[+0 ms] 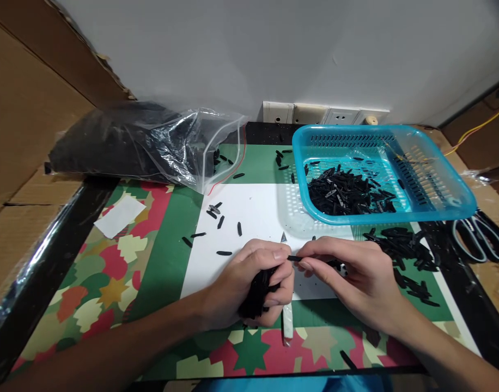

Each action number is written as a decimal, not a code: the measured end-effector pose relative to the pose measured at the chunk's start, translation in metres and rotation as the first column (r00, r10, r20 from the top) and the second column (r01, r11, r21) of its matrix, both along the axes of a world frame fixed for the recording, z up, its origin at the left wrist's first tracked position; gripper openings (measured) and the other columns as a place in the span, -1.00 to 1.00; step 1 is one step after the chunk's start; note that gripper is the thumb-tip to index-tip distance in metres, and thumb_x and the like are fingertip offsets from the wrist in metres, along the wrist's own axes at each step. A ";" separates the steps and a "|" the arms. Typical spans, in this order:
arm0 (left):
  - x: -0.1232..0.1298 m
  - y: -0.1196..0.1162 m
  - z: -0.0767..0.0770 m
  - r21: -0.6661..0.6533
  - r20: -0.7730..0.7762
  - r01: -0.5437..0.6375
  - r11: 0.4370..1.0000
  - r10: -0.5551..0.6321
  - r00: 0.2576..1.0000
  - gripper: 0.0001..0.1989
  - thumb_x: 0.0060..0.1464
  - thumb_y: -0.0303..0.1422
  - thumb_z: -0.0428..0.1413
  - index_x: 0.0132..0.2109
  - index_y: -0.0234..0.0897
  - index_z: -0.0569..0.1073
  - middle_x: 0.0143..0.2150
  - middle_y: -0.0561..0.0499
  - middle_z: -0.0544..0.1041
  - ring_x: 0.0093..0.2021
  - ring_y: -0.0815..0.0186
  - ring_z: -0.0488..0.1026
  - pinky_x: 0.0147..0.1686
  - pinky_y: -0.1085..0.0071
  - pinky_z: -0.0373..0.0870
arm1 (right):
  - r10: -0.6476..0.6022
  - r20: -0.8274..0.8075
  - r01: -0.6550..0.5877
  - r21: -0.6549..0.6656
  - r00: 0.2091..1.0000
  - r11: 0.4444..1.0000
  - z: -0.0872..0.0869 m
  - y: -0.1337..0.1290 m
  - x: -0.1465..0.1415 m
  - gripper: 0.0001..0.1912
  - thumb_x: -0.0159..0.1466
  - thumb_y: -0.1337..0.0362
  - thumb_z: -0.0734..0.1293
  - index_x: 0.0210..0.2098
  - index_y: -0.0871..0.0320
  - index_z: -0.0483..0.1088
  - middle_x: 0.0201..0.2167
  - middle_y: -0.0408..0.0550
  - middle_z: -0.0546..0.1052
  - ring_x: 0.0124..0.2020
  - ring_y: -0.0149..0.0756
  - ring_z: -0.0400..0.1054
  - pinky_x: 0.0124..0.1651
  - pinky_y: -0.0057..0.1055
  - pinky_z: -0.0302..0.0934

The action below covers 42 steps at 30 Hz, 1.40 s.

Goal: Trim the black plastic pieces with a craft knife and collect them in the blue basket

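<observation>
Bag: far left on the tabletop [464, 288], mouth facing the middle; contents [106, 144] probably more pieces, though the film blurs them.
Cardboard [29, 76]: left of the bag [180, 144].
Paper scrap [119, 215]: before the bag, on the mat [159, 250].
Sheet [253, 204]: mid-mat, loose pieces [224, 252] scattered on its left part.
Slim tool [287, 321]: lengthwise across the sheet's near edge, onto the mat.
Basket [388, 220]: far right, a pile [347, 190] of pieces inside, mostly left.
Heap [407, 247]: before the basket.
Scissors [476, 239]: right of the heap, by the basket's near right corner.
Sockets [309, 114]: on the wall [233, 60], behind the basket.
</observation>
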State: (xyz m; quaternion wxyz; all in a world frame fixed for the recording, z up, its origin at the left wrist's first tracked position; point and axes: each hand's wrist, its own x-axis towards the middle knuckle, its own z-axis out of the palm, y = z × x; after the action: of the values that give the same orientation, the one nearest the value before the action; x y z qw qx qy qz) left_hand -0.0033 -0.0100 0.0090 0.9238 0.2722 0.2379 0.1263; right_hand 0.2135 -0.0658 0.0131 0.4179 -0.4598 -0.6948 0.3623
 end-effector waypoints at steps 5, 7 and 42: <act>0.000 0.000 -0.001 -0.021 0.011 0.000 1.000 0.000 1.000 -0.60 0.33 -0.16 0.08 -0.45 -0.25 0.29 -0.61 0.14 0.29 -0.76 0.49 0.14 -0.81 0.62 0.01 | -0.012 -0.030 0.011 -0.036 0.999 0.999 0.002 0.001 -0.001 -0.92 0.48 0.37 0.41 -0.16 0.11 0.57 -0.36 -0.22 0.65 -0.38 -0.48 0.53 -0.25 -0.61 0.35; 0.000 0.000 -0.002 -0.025 0.015 -0.002 1.000 0.002 1.000 -0.60 0.33 -0.15 0.08 -0.44 -0.24 0.30 -0.61 0.14 0.29 -0.76 0.48 0.14 -0.81 0.62 0.00 | -0.012 -0.033 0.010 -0.046 0.999 0.999 0.003 0.002 -0.001 -0.91 0.48 0.37 0.40 -0.18 0.11 0.55 -0.39 -0.22 0.63 -0.40 -0.48 0.51 -0.28 -0.61 0.34; 0.009 -0.010 -0.002 0.014 -0.274 -0.127 0.992 0.126 0.954 -0.53 0.34 0.04 0.07 -0.39 -0.23 0.34 -0.52 0.17 0.30 -0.74 0.53 0.06 -0.83 0.59 0.07 | 0.088 0.333 -0.257 0.507 0.939 0.823 -0.015 -0.007 -0.023 -0.77 0.46 0.46 0.30 0.07 0.31 0.51 -0.53 -0.17 0.46 -0.59 -0.35 0.31 -0.54 -0.30 0.06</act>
State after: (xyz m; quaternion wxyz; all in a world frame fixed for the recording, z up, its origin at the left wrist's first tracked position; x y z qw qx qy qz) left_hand 0.0054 -0.0199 0.0065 0.8726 0.2695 0.3805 0.1456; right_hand 0.1910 -0.0725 -0.0022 0.3874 -0.3056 -0.8622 0.1143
